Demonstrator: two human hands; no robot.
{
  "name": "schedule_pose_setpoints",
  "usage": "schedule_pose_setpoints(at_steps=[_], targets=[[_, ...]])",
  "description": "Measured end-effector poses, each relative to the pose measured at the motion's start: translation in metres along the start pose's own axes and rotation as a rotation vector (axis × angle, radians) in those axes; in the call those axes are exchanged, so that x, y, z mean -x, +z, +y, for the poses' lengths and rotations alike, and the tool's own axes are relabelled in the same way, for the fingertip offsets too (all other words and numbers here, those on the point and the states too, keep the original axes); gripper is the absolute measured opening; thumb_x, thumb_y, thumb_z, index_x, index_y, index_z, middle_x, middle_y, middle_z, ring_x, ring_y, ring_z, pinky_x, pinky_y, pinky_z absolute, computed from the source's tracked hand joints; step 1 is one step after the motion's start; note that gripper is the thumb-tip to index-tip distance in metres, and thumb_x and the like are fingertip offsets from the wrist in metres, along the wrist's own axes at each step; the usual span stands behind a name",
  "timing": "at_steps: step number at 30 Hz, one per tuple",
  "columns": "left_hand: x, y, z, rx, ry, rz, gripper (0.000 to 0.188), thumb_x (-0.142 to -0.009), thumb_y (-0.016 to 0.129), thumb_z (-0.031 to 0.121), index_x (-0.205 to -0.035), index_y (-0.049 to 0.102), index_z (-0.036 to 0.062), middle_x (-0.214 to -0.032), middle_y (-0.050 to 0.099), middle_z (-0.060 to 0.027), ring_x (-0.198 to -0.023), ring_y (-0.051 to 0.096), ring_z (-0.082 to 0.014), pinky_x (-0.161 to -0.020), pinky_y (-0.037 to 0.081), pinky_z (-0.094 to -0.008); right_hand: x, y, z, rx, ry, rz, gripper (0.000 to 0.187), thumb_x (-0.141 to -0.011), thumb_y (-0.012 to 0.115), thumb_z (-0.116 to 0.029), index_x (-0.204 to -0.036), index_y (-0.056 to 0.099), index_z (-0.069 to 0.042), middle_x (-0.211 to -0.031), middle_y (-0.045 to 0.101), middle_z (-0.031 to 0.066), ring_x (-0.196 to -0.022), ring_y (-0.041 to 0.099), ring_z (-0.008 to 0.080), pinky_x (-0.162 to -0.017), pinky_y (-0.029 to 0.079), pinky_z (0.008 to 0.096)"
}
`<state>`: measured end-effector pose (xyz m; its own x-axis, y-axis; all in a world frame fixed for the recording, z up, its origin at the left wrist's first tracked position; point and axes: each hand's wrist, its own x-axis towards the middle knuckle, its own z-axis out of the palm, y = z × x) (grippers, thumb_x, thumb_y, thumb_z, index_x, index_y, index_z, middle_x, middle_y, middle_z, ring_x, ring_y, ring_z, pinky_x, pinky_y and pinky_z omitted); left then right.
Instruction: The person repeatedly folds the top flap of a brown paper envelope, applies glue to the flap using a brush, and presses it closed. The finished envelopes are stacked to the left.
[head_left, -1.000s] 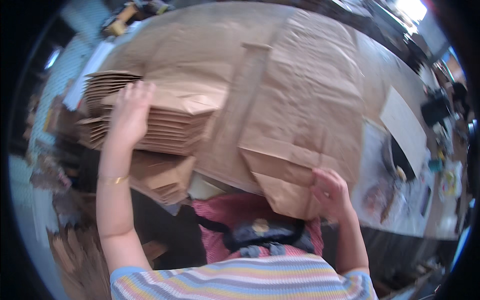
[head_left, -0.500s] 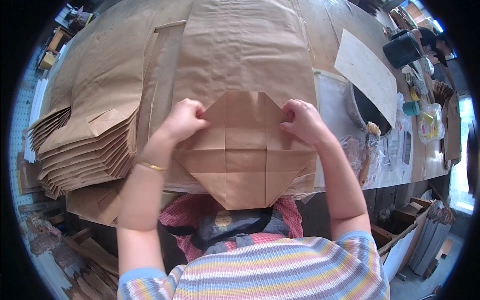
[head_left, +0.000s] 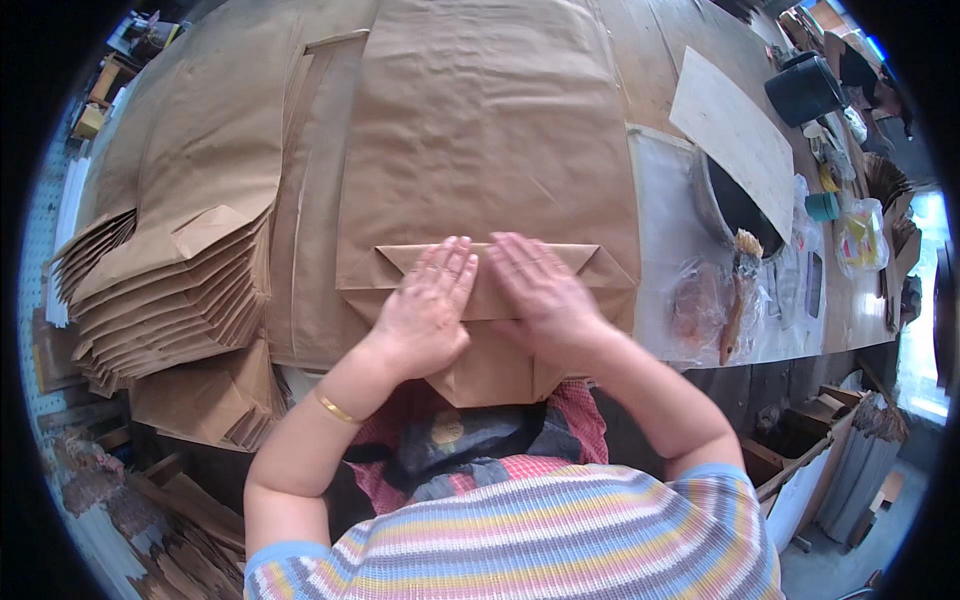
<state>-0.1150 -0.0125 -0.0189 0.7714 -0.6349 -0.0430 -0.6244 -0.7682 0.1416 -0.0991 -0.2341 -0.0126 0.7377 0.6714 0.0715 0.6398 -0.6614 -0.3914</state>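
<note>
A large brown kraft paper bag (head_left: pixel 490 150) lies flat in front of me, its bottom end toward my body. The far bottom flap (head_left: pixel 540 256) is folded over toward me, with triangular corners at both sides. On that flap my left hand (head_left: pixel 425 305) rests palm down, fingers stretched out and pointing away. Close beside it my right hand (head_left: pixel 540 295) presses flat on the same flap, slightly blurred, its thumb apart. The near flap (head_left: pixel 490 378) still sticks out toward me over the table edge.
Stacked folded paper bags (head_left: pixel 170 300) fan out at the left. At the right lie a brush (head_left: pixel 738 290) with a wooden handle, a dark bowl (head_left: pixel 735 205) partly under a pale board (head_left: pixel 735 120), and plastic wrap (head_left: pixel 700 300). A dark bucket (head_left: pixel 805 92) stands farther back.
The far flap, raised open between my pinching hands before, is now folded down toward me. Both hands have come together at the middle and opened flat on it.
</note>
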Motion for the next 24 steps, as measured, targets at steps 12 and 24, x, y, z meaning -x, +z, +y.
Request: schedule_pose_setpoints(at_steps=[12, 24], targets=[[0.033, -0.008, -0.044, 0.334, -0.314, 0.128, 0.099, -0.08, 0.072, 0.041, -0.149, 0.02, -0.0066, -0.154, 0.027, -0.0253, -0.144, 0.025, -0.037, -0.119, 0.021, -0.0447, 0.032, -0.016, 0.046, -0.429, 0.216, 0.214, 0.064, -0.08, 0.073, -0.026, -0.134, 0.05, -0.002, -0.143, 0.046, 0.019, -0.136, 0.042, 0.0299, -0.112, 0.034, 0.0382], [-0.037, -0.008, -0.031, 0.551, -0.468, 0.603, 0.032, -0.074, 0.082, 0.015, -0.098, 0.065, 0.0017, -0.087, 0.07, -0.0109, -0.08, 0.066, -0.0244, -0.071, 0.053, -0.0352, 0.01, -0.023, 0.04, -0.555, 0.319, 0.706, 0.019, -0.082, 0.067, -0.002, -0.102, 0.068, -0.003, -0.095, 0.066, 0.0135, -0.085, 0.063, 0.027, -0.073, 0.052, 0.0348]])
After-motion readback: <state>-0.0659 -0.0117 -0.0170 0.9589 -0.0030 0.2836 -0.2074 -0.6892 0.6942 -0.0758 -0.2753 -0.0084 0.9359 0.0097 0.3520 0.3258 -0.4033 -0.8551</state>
